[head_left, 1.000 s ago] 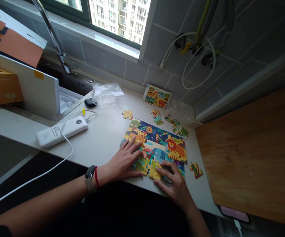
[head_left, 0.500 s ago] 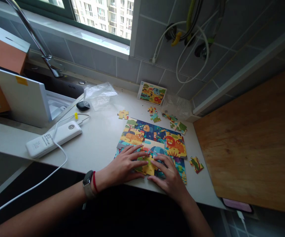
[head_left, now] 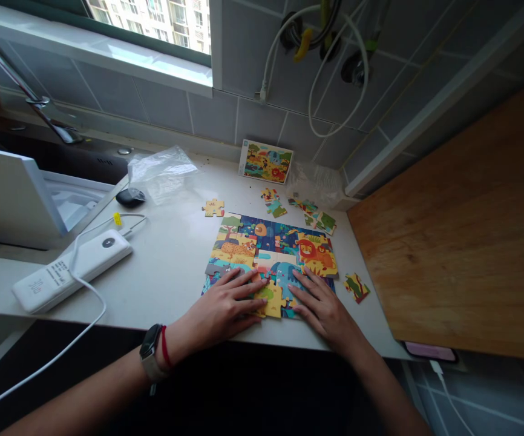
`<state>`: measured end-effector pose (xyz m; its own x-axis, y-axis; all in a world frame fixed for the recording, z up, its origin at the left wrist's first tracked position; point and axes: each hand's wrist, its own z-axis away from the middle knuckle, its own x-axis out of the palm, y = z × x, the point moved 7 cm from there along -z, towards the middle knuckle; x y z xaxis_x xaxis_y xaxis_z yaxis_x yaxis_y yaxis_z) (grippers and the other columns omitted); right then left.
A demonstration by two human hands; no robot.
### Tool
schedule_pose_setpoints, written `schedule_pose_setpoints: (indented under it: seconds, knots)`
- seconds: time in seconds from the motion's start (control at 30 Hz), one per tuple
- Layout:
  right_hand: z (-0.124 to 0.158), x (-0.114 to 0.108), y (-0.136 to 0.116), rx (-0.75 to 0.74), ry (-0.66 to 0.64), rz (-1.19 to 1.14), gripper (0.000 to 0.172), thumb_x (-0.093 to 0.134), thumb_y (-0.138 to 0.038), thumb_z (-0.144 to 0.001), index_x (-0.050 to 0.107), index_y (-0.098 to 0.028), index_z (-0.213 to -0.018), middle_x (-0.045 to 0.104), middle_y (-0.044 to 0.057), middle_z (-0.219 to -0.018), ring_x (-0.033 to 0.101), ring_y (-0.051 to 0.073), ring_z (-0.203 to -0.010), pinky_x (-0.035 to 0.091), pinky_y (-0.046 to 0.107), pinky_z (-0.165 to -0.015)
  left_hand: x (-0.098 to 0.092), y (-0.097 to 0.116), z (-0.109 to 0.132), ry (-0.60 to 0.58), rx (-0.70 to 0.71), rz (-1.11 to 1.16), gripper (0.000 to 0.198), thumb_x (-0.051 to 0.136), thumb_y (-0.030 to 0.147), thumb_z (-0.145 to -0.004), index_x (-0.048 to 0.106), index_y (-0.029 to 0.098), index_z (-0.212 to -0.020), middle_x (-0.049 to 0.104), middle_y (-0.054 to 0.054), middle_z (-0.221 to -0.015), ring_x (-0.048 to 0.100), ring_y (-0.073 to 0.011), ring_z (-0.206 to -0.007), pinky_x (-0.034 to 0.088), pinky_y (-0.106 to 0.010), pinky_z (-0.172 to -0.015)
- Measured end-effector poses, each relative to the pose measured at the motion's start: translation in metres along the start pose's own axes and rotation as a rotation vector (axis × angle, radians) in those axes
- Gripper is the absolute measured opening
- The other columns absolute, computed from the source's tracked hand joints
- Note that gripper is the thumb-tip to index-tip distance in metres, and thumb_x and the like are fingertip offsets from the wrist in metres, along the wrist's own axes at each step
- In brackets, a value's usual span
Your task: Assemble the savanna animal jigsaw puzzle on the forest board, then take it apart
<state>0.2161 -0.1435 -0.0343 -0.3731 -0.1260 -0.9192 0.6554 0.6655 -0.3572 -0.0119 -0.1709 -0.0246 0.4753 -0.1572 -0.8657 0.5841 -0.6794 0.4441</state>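
- White stone countertop (head_left: 162,284), running left to right beneath the window.
- Multicoloured cardboard jungle jigsaw puzzle (head_left: 271,245), largely assembled, lying flat near the counter's near edge.
- Your left hand (head_left: 221,315): flat on the puzzle's near-left corner, fingers open, gripping nothing.
- Your right hand (head_left: 325,312): flat on its near-right part, fingers open, gripping nothing.
- Yellow puzzle piece (head_left: 271,303), between your hands.

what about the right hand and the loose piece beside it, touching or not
Apart: the head view shows bare counter between the right hand and the loose puzzle piece.

Left hand (head_left: 219,316), right hand (head_left: 324,315), seemingly flat on a jigsaw puzzle (head_left: 271,242)
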Motion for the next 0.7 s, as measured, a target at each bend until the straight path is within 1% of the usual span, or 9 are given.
schedule_pose_setpoints:
  seconds: [0.1,0.23,0.33,0.47,0.57,0.63,0.7]
  knots:
    - [-0.003,0.000,0.005,-0.013,-0.007,-0.012,0.045,0.066,-0.036,-0.102,0.063,-0.032,-0.147,0.052,0.006,-0.161,0.044,0.033,-0.152,0.046,0.060,-0.120,-0.001,0.000,0.000,0.000,0.000,0.005,0.031,0.061,0.039,-0.106,0.070,0.029,-0.133,0.054,-0.004,-0.159,0.041,-0.0320,-0.154,0.034,-0.056,-0.125]
    - [-0.007,-0.003,0.009,0.002,0.025,-0.002,0.040,0.060,-0.037,-0.105,0.066,-0.031,-0.144,0.053,0.006,-0.160,0.046,0.033,-0.151,0.047,0.059,-0.119,-0.002,-0.001,0.000,0.014,0.001,0.013,0.030,0.062,0.038,-0.105,0.070,0.030,-0.133,0.055,-0.003,-0.158,0.045,-0.0318,-0.152,0.035,-0.056,-0.125]
    - [-0.012,-0.004,0.012,0.008,0.034,0.011,0.040,0.059,-0.038,-0.105,0.067,-0.029,-0.143,0.053,0.007,-0.160,0.048,0.033,-0.150,0.046,0.060,-0.119,-0.002,-0.001,0.000,0.021,0.002,0.014,0.031,0.063,0.037,-0.105,0.070,0.030,-0.134,0.056,-0.003,-0.157,0.046,-0.0320,-0.150,0.035,-0.055,-0.125]
    - [-0.020,-0.006,0.025,0.033,0.047,0.019,0.040,0.061,-0.037,-0.104,0.066,-0.030,-0.144,0.054,0.006,-0.159,0.046,0.034,-0.151,0.046,0.060,-0.120,-0.002,-0.001,0.000,0.014,0.009,0.017,0.029,0.064,0.037,-0.104,0.071,0.029,-0.132,0.056,-0.003,-0.158,0.046,-0.0326,-0.150,0.035,-0.055,-0.124]
    - [-0.026,-0.010,0.029,0.041,0.061,0.022,0.038,0.061,-0.036,-0.104,0.069,-0.028,-0.141,0.056,0.009,-0.158,0.046,0.034,-0.151,0.044,0.061,-0.120,-0.001,-0.001,0.000,0.013,0.013,0.011,0.028,0.064,0.037,-0.104,0.071,0.030,-0.131,0.055,-0.003,-0.158,0.047,-0.0326,-0.150,0.036,-0.056,-0.124]
    - [-0.028,-0.015,0.022,0.033,0.098,0.019,0.040,0.063,-0.037,-0.103,0.070,-0.025,-0.140,0.056,0.012,-0.158,0.046,0.035,-0.151,0.044,0.062,-0.120,-0.001,-0.002,0.001,0.025,0.011,0.003,0.037,0.066,0.040,-0.103,0.066,0.030,-0.138,0.054,-0.005,-0.159,0.045,-0.0334,-0.151,0.037,-0.057,-0.123]
    - [-0.027,-0.020,0.004,0.022,0.145,0.001,0.047,0.066,-0.039,-0.100,0.066,-0.023,-0.144,0.053,0.014,-0.160,0.045,0.036,-0.151,0.044,0.062,-0.120,-0.005,-0.004,0.002,0.072,-0.012,0.008,0.059,0.072,0.047,-0.098,0.055,0.028,-0.151,0.050,-0.009,-0.161,0.040,-0.0349,-0.154,0.038,-0.059,-0.123]
